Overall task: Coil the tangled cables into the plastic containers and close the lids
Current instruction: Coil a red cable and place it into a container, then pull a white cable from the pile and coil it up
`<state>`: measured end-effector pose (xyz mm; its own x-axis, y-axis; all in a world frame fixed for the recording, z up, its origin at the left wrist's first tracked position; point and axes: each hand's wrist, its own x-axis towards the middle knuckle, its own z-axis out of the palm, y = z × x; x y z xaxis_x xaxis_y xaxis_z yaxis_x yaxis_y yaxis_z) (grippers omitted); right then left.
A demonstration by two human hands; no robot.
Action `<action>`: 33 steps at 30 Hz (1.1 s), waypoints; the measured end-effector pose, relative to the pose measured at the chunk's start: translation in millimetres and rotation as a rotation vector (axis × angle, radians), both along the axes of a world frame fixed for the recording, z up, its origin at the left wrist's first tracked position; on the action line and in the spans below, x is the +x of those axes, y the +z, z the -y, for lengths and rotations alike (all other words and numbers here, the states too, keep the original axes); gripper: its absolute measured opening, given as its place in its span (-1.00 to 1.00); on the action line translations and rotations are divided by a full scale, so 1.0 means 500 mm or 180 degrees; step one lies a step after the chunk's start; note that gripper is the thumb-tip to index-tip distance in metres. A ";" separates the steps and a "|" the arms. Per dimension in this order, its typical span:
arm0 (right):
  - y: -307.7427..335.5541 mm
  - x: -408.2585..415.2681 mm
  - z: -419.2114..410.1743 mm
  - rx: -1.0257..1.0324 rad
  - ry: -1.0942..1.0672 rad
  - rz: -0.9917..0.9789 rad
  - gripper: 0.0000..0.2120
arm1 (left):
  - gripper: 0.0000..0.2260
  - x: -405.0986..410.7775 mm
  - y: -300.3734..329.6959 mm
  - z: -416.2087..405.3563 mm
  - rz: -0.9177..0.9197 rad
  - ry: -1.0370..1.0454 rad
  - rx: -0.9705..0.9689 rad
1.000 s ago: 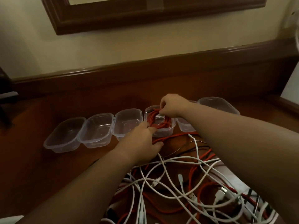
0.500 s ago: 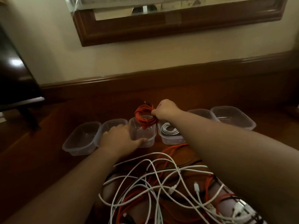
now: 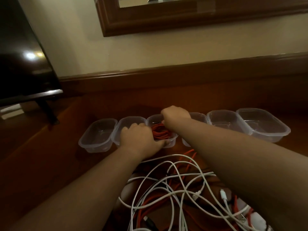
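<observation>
Six clear plastic containers stand in a row on the wooden surface, all without lids. A red coiled cable (image 3: 160, 132) lies inside the third container (image 3: 171, 142) from the left. My right hand (image 3: 175, 115) reaches over that container's far rim, its fingers curled down onto the coil. At the same container's near left corner my left hand (image 3: 139, 138) holds on, thumb along the front wall. The leftmost container (image 3: 98, 136) and the second one (image 3: 129, 122) hold nothing. My right forearm partly hides the fourth container (image 3: 199, 116).
A tangle of white cables (image 3: 176, 185) and red cables (image 3: 150, 204) lies close in front of me. Two more containers, the fifth (image 3: 221, 120) and the sixth (image 3: 264, 126), stand to the right. A dark screen on a stand (image 3: 25, 67) rises at the left. A wooden ledge and wall lie behind.
My right hand has brought the red coil down from above the row into the third container. My left hand has slid right onto that container's corner. The view has swung left.
</observation>
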<state>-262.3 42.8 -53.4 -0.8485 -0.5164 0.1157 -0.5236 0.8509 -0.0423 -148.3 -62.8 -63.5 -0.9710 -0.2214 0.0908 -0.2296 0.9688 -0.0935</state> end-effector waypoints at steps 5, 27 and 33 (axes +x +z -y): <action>0.020 0.016 -0.017 0.0083 0.0431 0.0817 -0.68 | -0.16 -0.006 0.000 0.001 0.0072 -0.0023 -0.0098; 0.056 0.354 -0.262 -0.0986 0.0490 0.1137 -0.92 | -0.67 0.242 0.046 -0.135 0.0393 -0.1642 0.0254; 0.048 0.477 -0.349 -0.1236 0.0165 0.1320 -0.74 | -0.73 0.287 0.066 -0.160 -0.0251 -0.1918 -0.0715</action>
<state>-23.6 217.5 -29.2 -0.8380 -0.5448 -0.0319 -0.4374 0.7055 -0.5577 -4.9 17.2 -30.3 -0.9077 0.3929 0.1476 0.3337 0.8889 -0.3140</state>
